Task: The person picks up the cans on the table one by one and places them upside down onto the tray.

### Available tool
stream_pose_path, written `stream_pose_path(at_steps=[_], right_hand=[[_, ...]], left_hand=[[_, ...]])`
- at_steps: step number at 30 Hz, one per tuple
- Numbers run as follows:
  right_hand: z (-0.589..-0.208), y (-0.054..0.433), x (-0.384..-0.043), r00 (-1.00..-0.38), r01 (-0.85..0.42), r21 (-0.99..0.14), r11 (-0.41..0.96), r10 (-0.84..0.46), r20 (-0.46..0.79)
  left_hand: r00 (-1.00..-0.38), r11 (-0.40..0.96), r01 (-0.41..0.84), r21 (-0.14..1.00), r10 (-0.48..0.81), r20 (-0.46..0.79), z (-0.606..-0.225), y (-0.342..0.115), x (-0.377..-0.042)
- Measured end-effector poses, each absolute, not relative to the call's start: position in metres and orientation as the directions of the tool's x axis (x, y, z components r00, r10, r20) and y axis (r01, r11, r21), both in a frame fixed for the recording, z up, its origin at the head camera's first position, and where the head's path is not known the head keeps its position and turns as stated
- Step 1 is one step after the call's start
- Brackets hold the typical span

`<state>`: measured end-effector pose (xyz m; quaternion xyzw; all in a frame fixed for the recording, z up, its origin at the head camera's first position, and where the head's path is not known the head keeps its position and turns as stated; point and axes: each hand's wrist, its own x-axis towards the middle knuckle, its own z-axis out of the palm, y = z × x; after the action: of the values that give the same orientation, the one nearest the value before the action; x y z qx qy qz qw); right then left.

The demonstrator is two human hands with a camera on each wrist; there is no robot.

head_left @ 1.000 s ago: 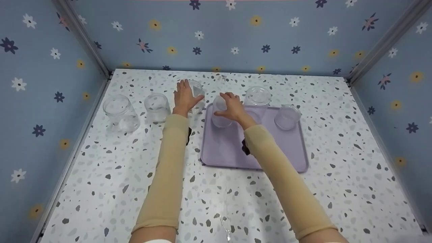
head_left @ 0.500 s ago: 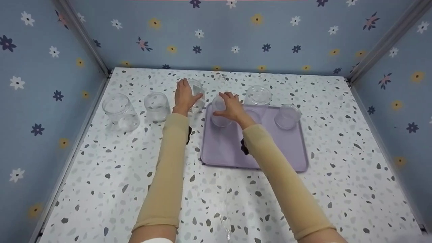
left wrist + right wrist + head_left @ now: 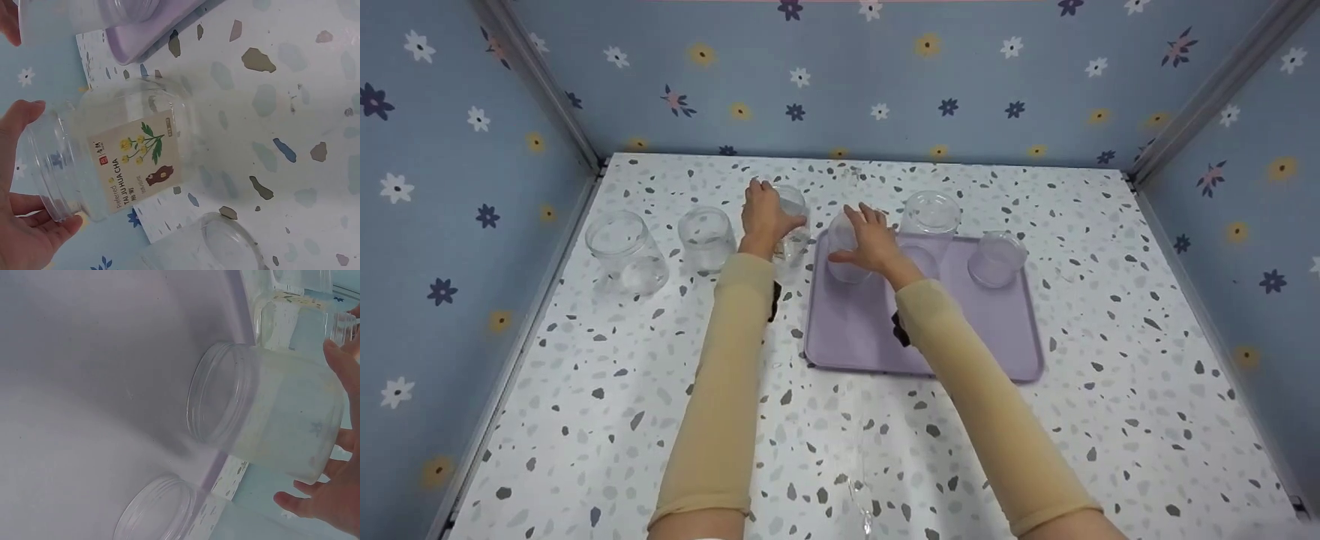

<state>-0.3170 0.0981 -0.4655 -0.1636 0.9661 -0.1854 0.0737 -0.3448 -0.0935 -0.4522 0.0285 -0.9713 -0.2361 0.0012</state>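
My left hand [image 3: 763,216] grips the neck of a clear jar [image 3: 140,152] from above, thumb on one side and fingers on the other. This jar is upright, with a label of yellow flowers and a bear on its side, just left of the lilac tray [image 3: 855,352]. On the tray's left part, a clear jar [image 3: 281,410] stands upside down, its ridged mouth rim at the tray surface. My right hand [image 3: 876,244] holds this jar around its raised base, the thumb and fingertips at its edges. The palm's contact is hidden in the head view.
A tall clear jar [image 3: 931,217] and a shorter clear one [image 3: 997,260] also stand on the tray. Left of my left hand are two more clear jars, a smaller one [image 3: 709,241] and a larger one [image 3: 626,251]. Flowered walls [image 3: 840,82] enclose the speckled table [image 3: 660,420].
My left hand and the labelled jar have shifted slightly left and a little nearer to me. My right hand and its jar have stayed in nearly the same place.
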Motion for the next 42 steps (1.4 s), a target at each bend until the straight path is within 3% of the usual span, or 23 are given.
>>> stream_pose_path(at_steps=[19,34,42], right_hand=[[-0.466,0.104,-0.304,-0.919,-0.381,-0.472,0.795,-0.380,0.102],[-0.467,0.122,-0.286,-0.888,-0.455,-0.611,0.648,-0.387,0.250],[-0.468,0.129,-0.272,-0.872,-0.483,-0.686,0.544,-0.370,0.320]], left_hand=[[-0.975,0.966,-0.096,0.242,-0.042,-0.216,-0.418,-0.084,-0.318],[-0.989,0.896,-0.015,0.443,0.053,-0.141,-0.394,-0.089,-0.279],[-0.993,0.874,0.048,0.484,0.094,-0.071,-0.394,-0.089,-0.258]])
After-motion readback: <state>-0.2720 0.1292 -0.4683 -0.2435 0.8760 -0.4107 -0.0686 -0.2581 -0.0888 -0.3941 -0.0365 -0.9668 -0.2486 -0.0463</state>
